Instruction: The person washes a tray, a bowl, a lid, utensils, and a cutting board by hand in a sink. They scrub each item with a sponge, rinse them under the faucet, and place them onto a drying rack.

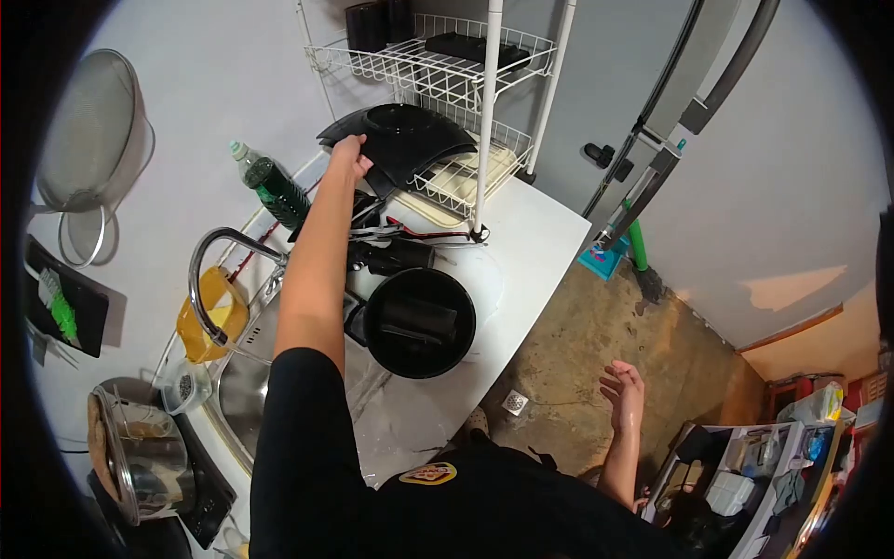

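Observation:
My left hand stretches forward, closed on the left edge of a black square plate. The plate lies tilted with other black dishware at the lower tier of a white wire rack. Below my left arm a round black bowl stands on the white counter, with dark pieces inside it. Black cups and some cutlery lie between bowl and rack. Out to the side, over the floor, my right hand hangs with fingers loosely curled and apart, holding nothing.
A curved faucet rises over the metal sink at left, near a yellow container and a green soap bottle. A large pot stands at lower left. The counter's edge drops to the floor; shelves are at right.

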A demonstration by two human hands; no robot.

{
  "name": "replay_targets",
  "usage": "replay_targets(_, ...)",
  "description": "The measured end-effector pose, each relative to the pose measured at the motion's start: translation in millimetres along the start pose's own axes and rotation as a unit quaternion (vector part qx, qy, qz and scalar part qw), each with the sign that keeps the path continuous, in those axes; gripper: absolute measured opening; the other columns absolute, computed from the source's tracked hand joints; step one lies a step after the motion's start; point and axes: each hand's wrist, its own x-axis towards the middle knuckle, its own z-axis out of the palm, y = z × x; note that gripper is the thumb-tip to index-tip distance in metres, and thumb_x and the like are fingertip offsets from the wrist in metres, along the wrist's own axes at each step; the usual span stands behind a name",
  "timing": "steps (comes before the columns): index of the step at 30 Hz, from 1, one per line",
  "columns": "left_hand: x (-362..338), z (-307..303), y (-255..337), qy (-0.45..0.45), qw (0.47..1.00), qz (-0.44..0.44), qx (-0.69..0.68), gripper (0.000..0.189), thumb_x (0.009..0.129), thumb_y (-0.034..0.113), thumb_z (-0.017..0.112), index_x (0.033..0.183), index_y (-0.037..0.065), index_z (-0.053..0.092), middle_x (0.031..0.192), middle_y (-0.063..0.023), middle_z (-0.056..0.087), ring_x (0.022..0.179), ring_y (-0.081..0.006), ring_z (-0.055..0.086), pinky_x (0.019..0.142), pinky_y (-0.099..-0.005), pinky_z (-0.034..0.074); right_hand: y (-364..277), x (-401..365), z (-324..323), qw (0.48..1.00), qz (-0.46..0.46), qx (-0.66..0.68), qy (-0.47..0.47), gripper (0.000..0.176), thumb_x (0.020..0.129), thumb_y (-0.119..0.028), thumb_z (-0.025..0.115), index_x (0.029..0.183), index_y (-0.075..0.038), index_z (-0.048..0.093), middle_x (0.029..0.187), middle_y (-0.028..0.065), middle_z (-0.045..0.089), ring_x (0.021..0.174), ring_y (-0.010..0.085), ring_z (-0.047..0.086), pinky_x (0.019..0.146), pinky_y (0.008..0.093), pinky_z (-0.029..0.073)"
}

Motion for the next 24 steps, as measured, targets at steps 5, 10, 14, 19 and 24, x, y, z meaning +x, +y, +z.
replay_targets(5, -15, -4, 22, 0.056, 0.852, 0.075, 0.514, 0.042, 0.083, 0.04, 0.054, 0.069, 0.001, 0.06, 0.066, -0.0158, 0.061, 0.051, -0.0244, 0.06, 0.055, -0.0361, 0.05, -1, 3, 16, 0.999, -0.003, -0.024, -0.026, 0.025, 0.085, -0.023, 0.05, 0.104, -0.007, 0.054, 0.102, 0.0116, 0.058, 0.089, 0.0241, 0.057, 0.077, 0.0356, 0.044)
replay_targets(10, -80, -23, 7, 0.129, 0.822, 0.294, 0.47, 0.038, 0.084, 0.037, 0.05, 0.076, 0.002, 0.064, 0.074, -0.0146, 0.064, 0.069, -0.0303, 0.062, 0.061, -0.037, 0.047, -5, 7, 39, 0.996, -0.04, -0.047, -0.068, 0.023, 0.085, -0.023, 0.051, 0.101, -0.008, 0.055, 0.1, 0.0086, 0.058, 0.085, 0.0207, 0.056, 0.077, 0.0338, 0.043)
replay_targets(14, -206, -75, -26, 0.005, 0.973, 0.162, 0.167, 0.019, 0.086, 0.023, 0.052, 0.092, 0.007, 0.061, 0.079, -0.0011, 0.059, 0.071, -0.0104, 0.057, 0.061, -0.0238, 0.047, -14, 22, 52, 0.989, -0.1, -0.035, -0.101, 0.02, 0.085, -0.021, 0.051, 0.099, -0.007, 0.057, 0.094, 0.0043, 0.058, 0.082, 0.015, 0.055, 0.073, 0.0281, 0.043)
replay_targets(19, -286, -206, -74, 0.097, 0.99, -0.003, -0.101, 0.027, 0.087, 0.012, 0.046, 0.112, 0.001, 0.049, 0.098, -0.0084, 0.057, 0.083, -0.0154, 0.057, 0.074, -0.0284, 0.05, -56, 10, 95, 0.975, -0.17, -0.021, -0.143, 0.019, 0.085, -0.017, 0.051, 0.098, -0.005, 0.057, 0.09, 0.0041, 0.058, 0.079, 0.0141, 0.055, 0.071, 0.026, 0.043)
replay_targets(24, -293, -265, -104, 0.185, 0.979, 0.019, -0.079, 0.04, 0.084, 0.001, 0.048, 0.122, -0.003, 0.039, 0.103, -0.0127, 0.056, 0.089, -0.0192, 0.057, 0.08, -0.0281, 0.05, -96, -44, 184, 0.92, -0.257, -0.002, -0.296, 0.022, 0.086, -0.016, 0.049, 0.099, -0.001, 0.056, 0.096, 0.0082, 0.059, 0.083, 0.0162, 0.056, 0.077, 0.0275, 0.044)
